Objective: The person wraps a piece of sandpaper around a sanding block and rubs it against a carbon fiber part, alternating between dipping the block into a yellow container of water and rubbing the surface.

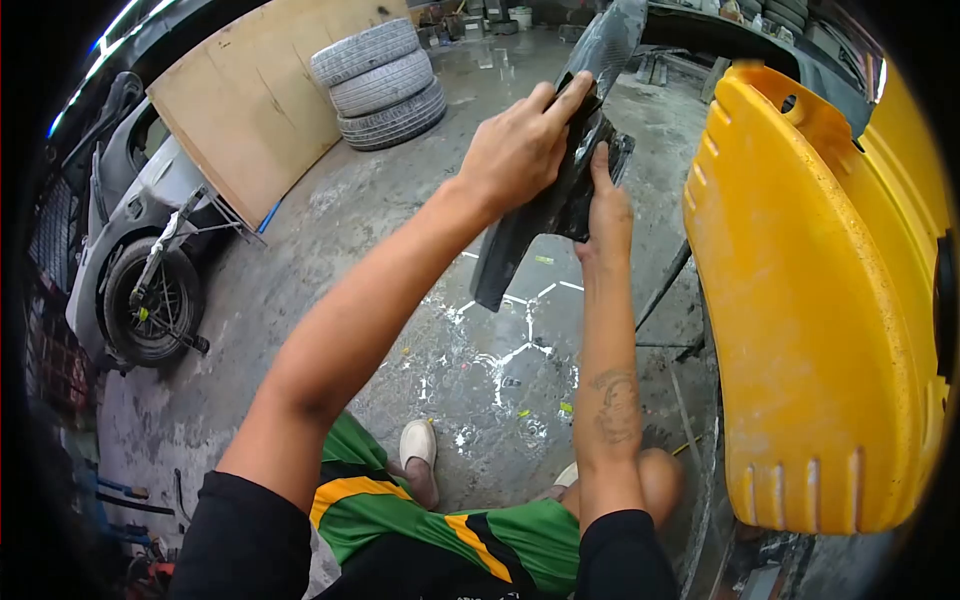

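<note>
A long, dark, glossy panel (pixel 540 205), perhaps a vehicle trim piece, is held up at a tilt in front of me, wet-looking and grey toward its far end. My left hand (pixel 525 140) is closed over its left side, fingers bent onto the surface. A small black edge shows by those fingertips; I cannot make out whether it is a separate piece. Lower on the right side, my right hand (pixel 607 210) grips the panel with the thumb up along its face. The fingers of that hand are mostly hidden behind it.
Close on my right stands a large yellow vehicle panel (pixel 800 320). Three stacked tires (pixel 380 85) and a wooden board (pixel 255 90) are farther off to the left. A motorcycle wheel (pixel 152 300) is at the left. The concrete floor (pixel 480 380) is wet.
</note>
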Available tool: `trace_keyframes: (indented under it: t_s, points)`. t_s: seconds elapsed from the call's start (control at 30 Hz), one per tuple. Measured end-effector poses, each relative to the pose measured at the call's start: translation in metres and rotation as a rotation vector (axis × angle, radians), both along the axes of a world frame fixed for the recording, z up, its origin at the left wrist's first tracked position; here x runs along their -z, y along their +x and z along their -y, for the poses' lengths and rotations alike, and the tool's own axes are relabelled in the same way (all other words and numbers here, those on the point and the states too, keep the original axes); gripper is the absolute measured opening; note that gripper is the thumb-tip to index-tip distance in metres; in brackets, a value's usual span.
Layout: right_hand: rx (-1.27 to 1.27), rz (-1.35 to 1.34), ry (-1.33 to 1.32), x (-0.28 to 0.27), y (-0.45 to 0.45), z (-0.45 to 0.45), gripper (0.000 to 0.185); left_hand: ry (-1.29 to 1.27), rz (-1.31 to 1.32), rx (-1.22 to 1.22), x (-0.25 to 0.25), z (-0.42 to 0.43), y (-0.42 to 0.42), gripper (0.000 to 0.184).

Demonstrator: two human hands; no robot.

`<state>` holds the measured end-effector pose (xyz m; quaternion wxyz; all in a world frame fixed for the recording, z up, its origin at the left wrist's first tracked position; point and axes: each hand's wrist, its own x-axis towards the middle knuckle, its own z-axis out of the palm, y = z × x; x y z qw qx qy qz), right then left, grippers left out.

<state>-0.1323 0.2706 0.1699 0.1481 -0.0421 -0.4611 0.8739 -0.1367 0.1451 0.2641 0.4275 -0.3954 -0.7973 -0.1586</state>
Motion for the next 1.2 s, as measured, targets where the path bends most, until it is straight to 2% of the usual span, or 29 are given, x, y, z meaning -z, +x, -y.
trace_keyframes:
  t_s: [0.07,0.13,0.2,0.27,0.33,0.37,0.4,0.47,0.53,0.6,0.73,0.8,0.83,0.9,0.93,1.0,1.03,1.07,1.13,1.17,1.2]
  points:
    - [0.037,-0.023,-0.015,0.001,-0.006,0.003,0.086,0.014,0.042,-0.015,0.023,0.016,0.033,0.066]
    - [-0.021,0.060,0.051,0.013,-0.019,-0.007,0.092,-0.046,0.163,-0.073,0.070,0.045,0.080,0.072]
    - [0.059,0.049,0.039,0.017,-0.026,-0.007,0.094,-0.062,0.126,-0.038,0.075,0.058,0.082,0.073]
    - [0.032,0.049,0.031,0.005,-0.009,-0.009,0.090,-0.091,0.084,-0.051,0.044,0.039,0.051,0.071]
    - [-0.014,0.205,0.133,-0.012,0.016,-0.005,0.086,-0.020,0.047,-0.005,0.005,0.013,0.008,0.065]
    - [0.047,0.092,0.078,-0.023,0.022,-0.001,0.085,0.007,0.048,-0.009,0.000,0.012,0.009,0.065]
    - [0.051,0.096,0.082,-0.022,0.022,-0.001,0.085,0.039,0.044,-0.010,-0.002,0.008,0.009,0.065]
    - [0.084,0.270,0.163,-0.021,0.016,-0.002,0.088,0.026,0.047,-0.041,0.029,0.026,0.042,0.064]
    - [-0.024,-0.054,0.042,-0.001,-0.005,-0.007,0.096,-0.038,0.174,-0.059,0.065,0.052,0.086,0.074]
    - [0.120,0.149,0.094,-0.005,-0.005,-0.002,0.091,-0.090,0.166,-0.059,0.061,0.059,0.084,0.071]
    - [0.019,0.125,0.074,-0.010,0.013,0.003,0.092,-0.019,0.040,-0.008,0.005,0.021,0.011,0.064]
    - [0.065,0.233,0.124,-0.025,0.019,0.001,0.086,0.019,0.062,-0.044,0.001,0.017,0.018,0.066]
    - [0.063,0.222,0.124,-0.020,0.008,-0.003,0.086,0.032,0.071,-0.044,0.012,0.022,0.031,0.067]
    - [-0.028,-0.032,0.066,0.007,-0.017,-0.005,0.090,-0.001,0.145,-0.077,0.057,0.045,0.074,0.071]
    - [-0.037,-0.026,0.064,-0.004,-0.006,0.001,0.090,-0.007,0.193,-0.062,0.067,0.054,0.093,0.072]
    - [0.150,0.242,0.175,-0.025,0.013,0.002,0.088,-0.060,0.160,-0.073,0.064,0.057,0.080,0.069]
    - [-0.033,0.050,0.086,-0.007,-0.003,-0.004,0.094,-0.052,0.168,-0.081,0.053,0.051,0.066,0.069]
    - [-0.040,0.049,0.087,-0.009,-0.002,0.001,0.094,-0.025,0.106,-0.071,0.030,0.036,0.040,0.065]
    - [0.132,0.257,0.117,-0.014,0.004,0.006,0.074,0.014,0.028,-0.059,-0.002,0.014,-0.001,0.056]
    - [0.072,0.109,0.023,-0.010,-0.004,0.003,0.070,0.034,0.022,-0.068,-0.003,0.013,0.002,0.057]
    - [0.071,0.101,0.022,-0.013,-0.004,0.002,0.070,0.052,0.010,-0.078,-0.004,0.011,0.009,0.059]
